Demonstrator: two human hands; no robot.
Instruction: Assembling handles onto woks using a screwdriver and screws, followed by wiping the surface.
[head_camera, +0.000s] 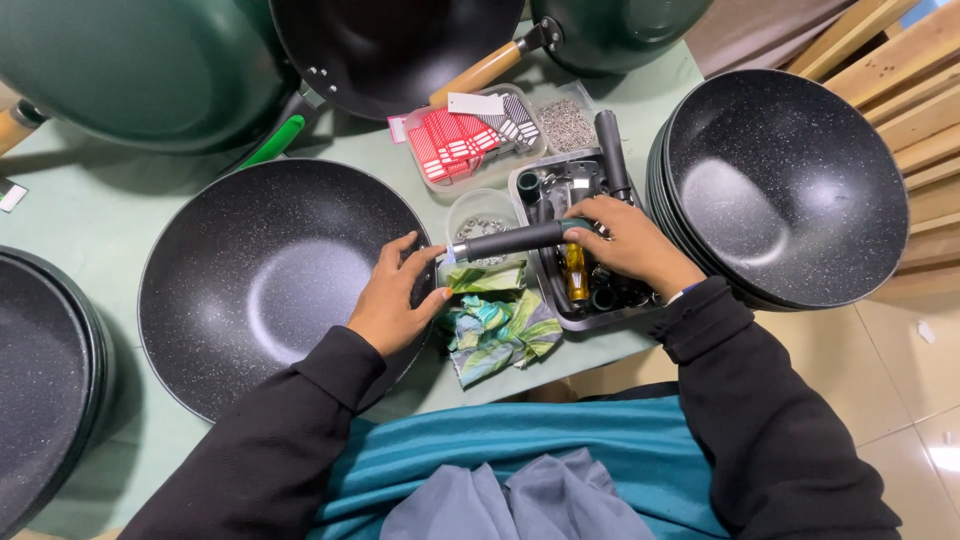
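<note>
A black speckled wok (270, 285) lies on the table in front of me. My left hand (395, 300) grips its right rim, fingers over the edge. My right hand (630, 245) holds a black handle (515, 240) level, its metal end pointing at the wok's rim by my left fingers. Under that hand sits a metal tray (575, 320) of black handles and a screwdriver with a yellow grip (575, 272). A green patterned cloth (500, 325) lies bunched between the wok and the tray.
A stack of black woks (790, 190) stands at the right, another stack (45, 380) at the left edge. Dark green pans with wooden handles (140, 70) crowd the back. Clear tubs hold red tags (455, 145) and screws (565, 122). Wooden slats (920, 70) stand far right.
</note>
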